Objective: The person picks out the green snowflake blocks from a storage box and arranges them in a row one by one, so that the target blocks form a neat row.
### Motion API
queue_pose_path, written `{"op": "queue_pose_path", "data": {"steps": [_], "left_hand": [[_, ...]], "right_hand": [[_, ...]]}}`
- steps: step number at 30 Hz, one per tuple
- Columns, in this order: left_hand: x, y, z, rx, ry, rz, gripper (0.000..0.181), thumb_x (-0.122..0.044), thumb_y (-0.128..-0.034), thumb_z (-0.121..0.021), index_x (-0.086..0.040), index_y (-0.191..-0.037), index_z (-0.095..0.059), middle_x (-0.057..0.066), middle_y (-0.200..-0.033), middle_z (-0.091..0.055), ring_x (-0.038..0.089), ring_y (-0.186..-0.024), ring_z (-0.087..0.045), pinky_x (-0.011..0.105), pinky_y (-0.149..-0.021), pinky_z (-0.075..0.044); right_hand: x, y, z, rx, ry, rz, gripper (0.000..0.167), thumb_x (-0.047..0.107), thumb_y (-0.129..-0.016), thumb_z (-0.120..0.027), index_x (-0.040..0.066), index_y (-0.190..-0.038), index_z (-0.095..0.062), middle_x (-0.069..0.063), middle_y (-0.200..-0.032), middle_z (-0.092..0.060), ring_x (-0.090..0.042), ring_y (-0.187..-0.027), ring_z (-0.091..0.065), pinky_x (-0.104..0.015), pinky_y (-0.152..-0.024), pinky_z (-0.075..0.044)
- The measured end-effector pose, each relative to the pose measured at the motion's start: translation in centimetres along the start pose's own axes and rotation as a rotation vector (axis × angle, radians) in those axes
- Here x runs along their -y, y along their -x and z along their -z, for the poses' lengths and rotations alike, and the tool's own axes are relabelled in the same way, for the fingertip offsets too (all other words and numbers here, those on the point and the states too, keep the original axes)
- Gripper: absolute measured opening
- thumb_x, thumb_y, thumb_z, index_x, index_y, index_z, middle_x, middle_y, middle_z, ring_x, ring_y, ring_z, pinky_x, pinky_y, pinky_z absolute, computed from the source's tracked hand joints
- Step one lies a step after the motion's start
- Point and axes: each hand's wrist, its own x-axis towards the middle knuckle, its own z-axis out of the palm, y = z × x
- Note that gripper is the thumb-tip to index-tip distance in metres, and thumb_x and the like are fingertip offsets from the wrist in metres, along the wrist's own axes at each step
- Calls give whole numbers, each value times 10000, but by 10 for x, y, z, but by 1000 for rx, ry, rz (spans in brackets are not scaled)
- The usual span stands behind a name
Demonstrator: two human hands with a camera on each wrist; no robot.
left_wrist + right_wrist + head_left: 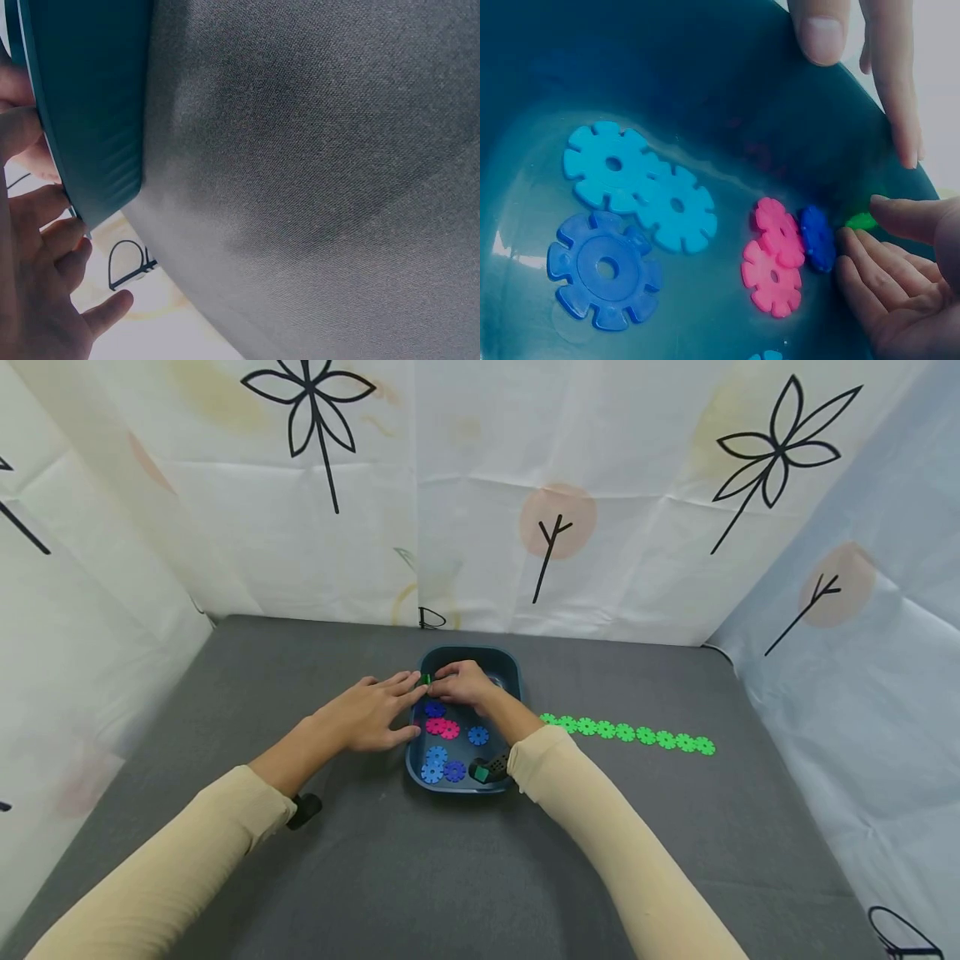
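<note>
My right hand (459,683) reaches into the dark blue tray (504,658) at its far left corner. There a green notched disc (862,220) lies between the thumb and fingertips, which pinch it; most of it is hidden. My left hand (375,714) touches the tray's left rim, its fingers extended and spread. Below the right hand's fingers lie a dark blue notched disc (818,238) and two overlapping pink discs (772,277). Nearer the front of the tray are light blue discs (609,165) and a medium blue disc (604,270).
A chain of green notched discs (626,732) stretches to the right across the grey table (360,868). Another blue disc (477,736) lies alone inside the tray. White printed cloth (480,460) stands behind the table and at its sides.
</note>
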Motion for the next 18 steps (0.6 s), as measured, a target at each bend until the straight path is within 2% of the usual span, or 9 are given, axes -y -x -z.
{"op": "queue_pose_path", "data": {"steps": [7, 13, 18], "left_hand": [[-2, 0, -1, -9, -6, -2, 720, -460, -988, -550, -32, -1535, -360, 206, -1587, -301, 358, -1455, -313, 633, -1070, -336], [-3, 0, -2, -16, -8, -5, 709, -448, -989, -556, -26, -1528, -372, 210, -1585, -302, 360, -1457, -306, 627, -1070, -338], [-4, 0, -2, -14, 2, -1, 718, -460, -986, -557, -31, -1530, -370, 209, -1587, -298, 360, -1460, -300, 630, -1071, -336]], "right_hand": [[1, 1, -1, -15, 21, 2, 438, 94, -932, -691, -80, -1311, -557, -198, -1212, -642, -293, -1122, -656, -354, -940, -528], [1, 2, -1, -14, 13, -8, 344, 34, -938, -660, -74, -1256, -587, -202, -1158, -676, -299, -1086, -681, -375, -931, -533], [3, 5, 4, 18, 58, 8, 289, -20, -935, -627, -70, -1220, -607, -197, -1096, -675, -307, -1030, -702, -371, -893, -552]]}}
